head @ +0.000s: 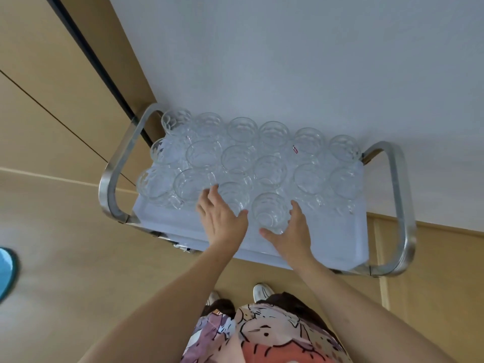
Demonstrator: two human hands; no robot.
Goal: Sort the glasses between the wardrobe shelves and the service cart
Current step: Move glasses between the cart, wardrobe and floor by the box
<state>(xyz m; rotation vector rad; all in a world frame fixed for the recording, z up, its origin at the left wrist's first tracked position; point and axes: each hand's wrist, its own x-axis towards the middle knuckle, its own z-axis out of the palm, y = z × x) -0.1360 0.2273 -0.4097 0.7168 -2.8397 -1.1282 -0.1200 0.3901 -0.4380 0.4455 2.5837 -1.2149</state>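
We see the front glass [269,213] upright on the cart [340,247], at twelve o'clock, between both spread hands (neither grips); right hand [293,231] touches it, left hand [222,216] just beside.

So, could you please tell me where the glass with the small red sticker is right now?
In the head view, the stickered glass stands in the cart's back row against the white wall, second from the right end, well beyond both hands.

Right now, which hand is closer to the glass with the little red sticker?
The right hand. It sits below the stickered glass, a couple of glasses nearer the person. The left hand is farther off, below and well to the left.
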